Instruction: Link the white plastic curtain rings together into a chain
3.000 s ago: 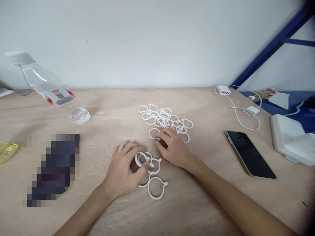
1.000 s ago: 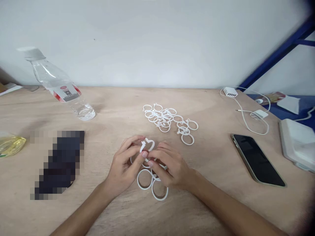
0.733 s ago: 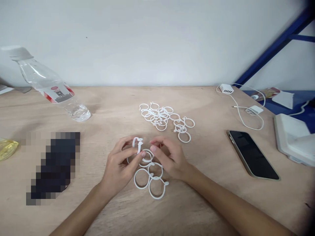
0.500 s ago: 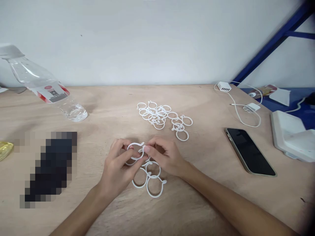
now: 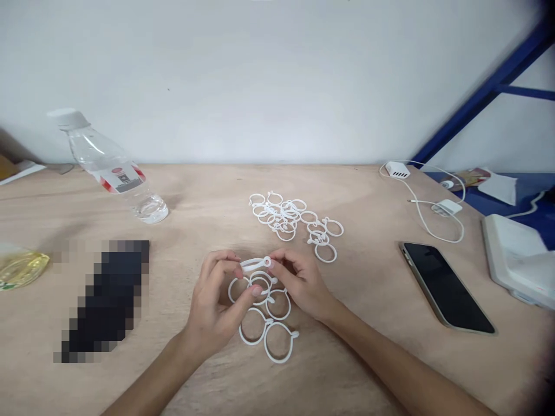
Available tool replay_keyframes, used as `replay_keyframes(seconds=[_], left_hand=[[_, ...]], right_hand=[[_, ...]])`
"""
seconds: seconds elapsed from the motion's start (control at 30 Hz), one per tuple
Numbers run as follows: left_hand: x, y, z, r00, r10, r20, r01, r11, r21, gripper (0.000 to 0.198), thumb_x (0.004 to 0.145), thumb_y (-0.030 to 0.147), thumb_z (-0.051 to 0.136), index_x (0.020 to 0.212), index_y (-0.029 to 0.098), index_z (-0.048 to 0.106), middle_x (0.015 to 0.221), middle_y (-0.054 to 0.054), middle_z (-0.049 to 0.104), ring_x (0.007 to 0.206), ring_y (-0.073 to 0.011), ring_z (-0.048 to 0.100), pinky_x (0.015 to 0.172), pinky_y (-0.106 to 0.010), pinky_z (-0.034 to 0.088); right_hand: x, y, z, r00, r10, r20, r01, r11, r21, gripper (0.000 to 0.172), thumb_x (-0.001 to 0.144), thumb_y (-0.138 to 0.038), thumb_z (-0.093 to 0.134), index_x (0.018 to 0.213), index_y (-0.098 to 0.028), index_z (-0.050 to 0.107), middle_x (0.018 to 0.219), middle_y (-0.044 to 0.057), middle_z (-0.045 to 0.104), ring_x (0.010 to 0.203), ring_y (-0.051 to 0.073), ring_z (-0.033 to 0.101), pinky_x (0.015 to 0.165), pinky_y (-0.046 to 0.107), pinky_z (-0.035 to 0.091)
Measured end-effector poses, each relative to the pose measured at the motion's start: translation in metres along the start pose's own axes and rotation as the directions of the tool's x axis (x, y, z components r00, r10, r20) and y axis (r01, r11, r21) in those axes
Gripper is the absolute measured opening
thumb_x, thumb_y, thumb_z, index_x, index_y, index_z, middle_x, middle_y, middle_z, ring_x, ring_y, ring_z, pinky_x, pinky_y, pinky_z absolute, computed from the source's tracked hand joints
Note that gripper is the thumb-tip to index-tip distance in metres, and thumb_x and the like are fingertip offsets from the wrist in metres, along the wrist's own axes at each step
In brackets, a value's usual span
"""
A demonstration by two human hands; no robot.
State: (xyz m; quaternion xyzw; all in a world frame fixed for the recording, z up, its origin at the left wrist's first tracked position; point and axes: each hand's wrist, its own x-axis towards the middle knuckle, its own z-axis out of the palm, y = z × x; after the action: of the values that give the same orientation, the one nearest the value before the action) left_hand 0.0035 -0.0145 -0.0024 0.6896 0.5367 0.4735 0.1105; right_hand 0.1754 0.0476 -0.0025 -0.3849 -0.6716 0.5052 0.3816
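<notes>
At the centre of the frame, a white ring point(image 5: 254, 265) pinched in the right hand point(image 5: 302, 280)

Across the lower frame we see the wooden bench point(image 5: 195, 196), on which the other things rest. At the upper left we find a clear bottle point(image 5: 117, 174), well apart from the work. In the middle we have the two hands: the right one's fingers are closed on the ring at its right end, while the left hand point(image 5: 217, 306) is half curled, its thumb parted from the other fingers. Its fingertips come up to the ring's left end; whether they press on it we cannot tell. At the right a phone point(image 5: 446, 288) lies face up.

Just above centre we see the far rings point(image 5: 288, 215), tangled and overlapping; below the hands lie the near rings point(image 5: 269, 321), flat and partly overlapping. The pinched ring is held above the near rings, seen almost edge-on.

We judge it to be light, smooth plastic, stiff with a little spring: easy to lift, inclined to slip or hook on a neighbour, and perhaps weakest where it joins its tab. We would take hold at the small eyelet point(image 5: 267, 262), steadying the opposite side of the band lightly.
</notes>
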Motion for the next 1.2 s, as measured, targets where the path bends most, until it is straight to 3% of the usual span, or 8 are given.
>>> replay_keyframes(seconds=[0.1, 0.2, 0.37, 0.5, 0.63, 0.87, 1.2], left_hand=[[0.0, -0.004, 0.003, 0.987, -0.162, -0.014, 0.162, 0.987, 0.015, 0.018, 0.086, 0.031, 0.058, 0.098, 0.021, 0.05, 0.097, -0.005, 0.054, 0.094, -0.0201, 0.053, 0.082, -0.034, 0.045], [0.004, -0.005, 0.004, 0.965, -0.25, 0.075, 0.247, 0.968, 0.051, 0.026, 0.092, 0.037, 0.047, 0.109, 0.02, 0.054, 0.098, -0.006, 0.059, 0.092, -0.0217, 0.053, 0.083, -0.037, 0.043], [0.01, 0.0, 0.0, 0.924, -0.237, 0.299, 0.241, 0.97, 0.024, 0.038, 0.096, 0.043, 0.034, 0.086, 0.02, 0.063, 0.083, -0.005, 0.063, 0.085, -0.0218, 0.052, 0.079, -0.037, 0.041], [0.011, 0.001, -0.001, 0.942, -0.245, 0.231, 0.244, 0.969, 0.032, 0.038, 0.093, 0.047, 0.036, 0.076, 0.019, 0.057, 0.073, -0.003, 0.057, 0.073, -0.0194, 0.05, 0.067, -0.032, 0.041], [0.018, 0.0, 0.005, 0.958, -0.144, 0.248, 0.134, 0.989, 0.053, 0.036, 0.09, 0.047, 0.039, 0.072, 0.019, 0.053, 0.07, -0.003, 0.056, 0.07, -0.0193, 0.05, 0.065, -0.032, 0.042], [0.036, -0.002, 0.019, 0.943, -0.072, 0.324, 0.083, 0.996, -0.02, 0.05, 0.093, 0.051, 0.027, 0.067, 0.019, 0.055, 0.067, -0.003, 0.057, 0.069, -0.0188, 0.051, 0.068, -0.033, 0.042], [0.034, -0.01, 0.02, 0.936, -0.04, 0.35, 0.085, 0.99, -0.114, 0.057, 0.091, 0.065, 0.022, 0.066, 0.02, 0.046, 0.064, -0.001, 0.05, 0.068, -0.0178, 0.045, 0.065, -0.031, 0.039]], right_hand=[[0.0, 0.0, 0.0, 0.999, -0.01, 0.032, 0.01, 1.0, -0.004, 0.022, 0.088, -0.036, 0.058, 0.085, -0.017, 0.069, 0.069, 0.0, 0.06, 0.062, 0.011, 0.049, 0.058, 0.025, 0.039], [0.0, 0.0, 0.0, 0.997, -0.021, 0.077, 0.021, 1.0, 0.008, 0.022, 0.088, -0.036, 0.057, 0.085, -0.018, 0.068, 0.071, 0.0, 0.061, 0.064, 0.012, 0.049, 0.06, 0.025, 0.038], [0.001, -0.004, -0.001, 0.99, -0.034, 0.136, 0.026, 0.998, 0.061, 0.023, 0.09, -0.036, 0.054, 0.084, -0.017, 0.066, 0.074, 0.0, 0.06, 0.07, 0.012, 0.052, 0.064, 0.024, 0.04], [0.0, -0.005, -0.002, 0.985, -0.062, 0.16, 0.055, 0.997, 0.05, 0.035, 0.094, -0.038, 0.045, 0.073, -0.016, 0.061, 0.069, -0.001, 0.056, 0.069, 0.012, 0.052, 0.065, 0.024, 0.039], [0.0, 0.0, -0.001, 0.987, -0.066, 0.149, 0.06, 0.997, 0.042, 0.041, 0.097, -0.044, 0.039, 0.074, -0.016, 0.059, 0.069, -0.001, 0.054, 0.069, 0.013, 0.051, 0.064, 0.024, 0.038], [0.002, 0.002, -0.003, 0.993, -0.07, 0.1, 0.063, 0.996, 0.069, 0.038, 0.096, -0.043, 0.041, 0.072, -0.017, 0.055, 0.068, -0.001, 0.054, 0.067, 0.013, 0.05, 0.064, 0.024, 0.038], [0.0, -0.003, -0.002, 0.994, -0.079, 0.073, 0.077, 0.997, 0.025, 0.036, 0.095, -0.04, 0.044, 0.067, -0.018, 0.051, 0.066, -0.002, 0.048, 0.064, 0.012, 0.046, 0.062, 0.025, 0.037]])
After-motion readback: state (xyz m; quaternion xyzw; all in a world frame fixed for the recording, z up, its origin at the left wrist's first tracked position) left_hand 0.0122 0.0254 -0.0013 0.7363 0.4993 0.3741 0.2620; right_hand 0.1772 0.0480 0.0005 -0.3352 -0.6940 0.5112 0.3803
